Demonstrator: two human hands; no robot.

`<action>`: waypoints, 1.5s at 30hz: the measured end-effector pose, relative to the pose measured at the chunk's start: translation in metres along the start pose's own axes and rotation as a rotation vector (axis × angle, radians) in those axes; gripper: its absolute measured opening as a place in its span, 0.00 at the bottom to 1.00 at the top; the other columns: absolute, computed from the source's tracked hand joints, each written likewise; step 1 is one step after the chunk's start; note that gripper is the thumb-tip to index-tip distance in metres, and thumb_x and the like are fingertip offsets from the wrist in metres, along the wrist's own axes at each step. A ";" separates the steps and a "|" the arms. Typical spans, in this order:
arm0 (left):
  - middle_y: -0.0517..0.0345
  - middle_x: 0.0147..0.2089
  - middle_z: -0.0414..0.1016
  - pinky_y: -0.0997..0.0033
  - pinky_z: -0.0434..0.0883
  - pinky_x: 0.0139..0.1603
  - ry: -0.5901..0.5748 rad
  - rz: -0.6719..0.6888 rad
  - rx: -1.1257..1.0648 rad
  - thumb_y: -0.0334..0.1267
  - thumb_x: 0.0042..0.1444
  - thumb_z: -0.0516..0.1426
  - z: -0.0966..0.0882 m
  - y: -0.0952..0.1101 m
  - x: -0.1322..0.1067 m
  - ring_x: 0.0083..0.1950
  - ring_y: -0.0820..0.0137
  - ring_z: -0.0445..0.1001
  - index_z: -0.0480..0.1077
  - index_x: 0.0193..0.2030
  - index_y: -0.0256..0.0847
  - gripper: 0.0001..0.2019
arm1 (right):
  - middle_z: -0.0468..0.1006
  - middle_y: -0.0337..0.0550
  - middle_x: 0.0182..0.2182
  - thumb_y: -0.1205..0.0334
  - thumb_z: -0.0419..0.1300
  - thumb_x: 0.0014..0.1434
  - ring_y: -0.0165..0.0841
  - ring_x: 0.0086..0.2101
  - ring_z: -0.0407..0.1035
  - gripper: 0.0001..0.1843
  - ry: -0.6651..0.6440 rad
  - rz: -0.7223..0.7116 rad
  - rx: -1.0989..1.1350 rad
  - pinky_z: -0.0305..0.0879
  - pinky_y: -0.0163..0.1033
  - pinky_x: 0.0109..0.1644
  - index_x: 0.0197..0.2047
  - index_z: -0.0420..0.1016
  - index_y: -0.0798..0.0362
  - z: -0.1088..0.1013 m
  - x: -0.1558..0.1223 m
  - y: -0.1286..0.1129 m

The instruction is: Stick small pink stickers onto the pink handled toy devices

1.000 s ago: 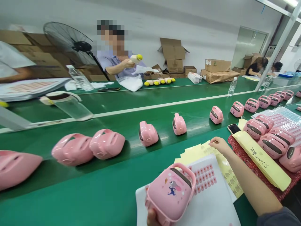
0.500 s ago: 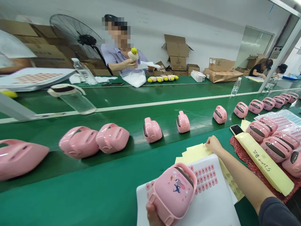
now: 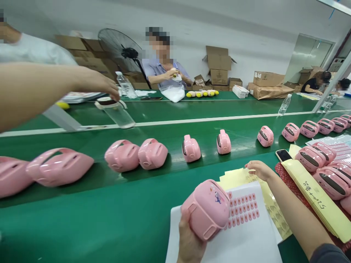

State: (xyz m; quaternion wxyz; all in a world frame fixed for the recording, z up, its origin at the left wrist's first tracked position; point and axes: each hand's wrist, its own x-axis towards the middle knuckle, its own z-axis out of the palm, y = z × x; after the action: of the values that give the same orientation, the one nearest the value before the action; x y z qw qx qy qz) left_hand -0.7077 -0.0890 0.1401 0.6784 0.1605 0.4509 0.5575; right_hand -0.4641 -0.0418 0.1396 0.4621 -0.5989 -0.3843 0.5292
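Observation:
My left hand [image 3: 192, 233] grips a glossy pink plastic case [image 3: 207, 210] with a cartoon print on its face. It is tilted, with a latch-like tab towards me. Under it lies a white sheet [image 3: 244, 233] with rows of small pink stickers. Up and to the right, my right hand [image 3: 260, 170] is at the edge of the yellow backing sheets [image 3: 233, 177]. Its thumb and fingertips are drawn together; whatever they pinch is too small to make out.
Pink cases [image 3: 223, 141] stand in a row along the green belt [image 3: 153, 115]. More sit at right beside a phone [image 3: 283, 155] and a folded yellow sheet [image 3: 315, 201]. Another person's arm [image 3: 55, 86] reaches across from the left near a clear cup [image 3: 119, 115].
The case in my left hand has turned, so its side shows more. My right hand's fingers have shifted and lifted slightly. At the left, another person's arm has come in over the belt.

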 end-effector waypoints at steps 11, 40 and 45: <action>0.51 0.60 0.66 0.60 0.62 0.59 -0.171 0.184 0.212 0.53 0.37 0.66 0.029 0.025 0.003 0.63 0.54 0.59 0.68 0.52 0.47 0.33 | 0.71 0.39 0.29 0.52 0.67 0.42 0.31 0.31 0.66 0.14 -0.242 -0.253 -0.053 0.62 0.37 0.35 0.23 0.72 0.53 0.064 -0.071 -0.055; 0.55 0.41 0.77 0.60 0.69 0.52 -0.001 0.062 -0.001 0.51 0.56 0.53 0.013 0.041 0.006 0.49 0.62 0.73 0.70 0.48 0.43 0.19 | 0.68 0.44 0.36 0.65 0.54 0.58 0.37 0.40 0.67 0.04 0.190 -0.702 -0.370 0.66 0.44 0.45 0.38 0.66 0.49 0.081 -0.081 -0.020; 0.55 0.36 0.81 0.55 0.72 0.47 -0.053 -0.064 -0.232 0.51 0.58 0.51 -0.007 0.046 0.009 0.39 0.60 0.78 0.66 0.56 0.47 0.22 | 0.68 0.49 0.45 0.81 0.49 0.48 0.38 0.42 0.69 0.28 -0.031 -0.625 -0.765 0.69 0.48 0.46 0.50 0.63 0.49 0.089 -0.066 0.035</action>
State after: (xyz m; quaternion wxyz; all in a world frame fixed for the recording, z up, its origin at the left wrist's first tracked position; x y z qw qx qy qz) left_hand -0.7415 -0.0678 0.1661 0.7214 0.0814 0.3701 0.5796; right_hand -0.5631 -0.1014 0.1238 0.3401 -0.5737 -0.7192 0.1949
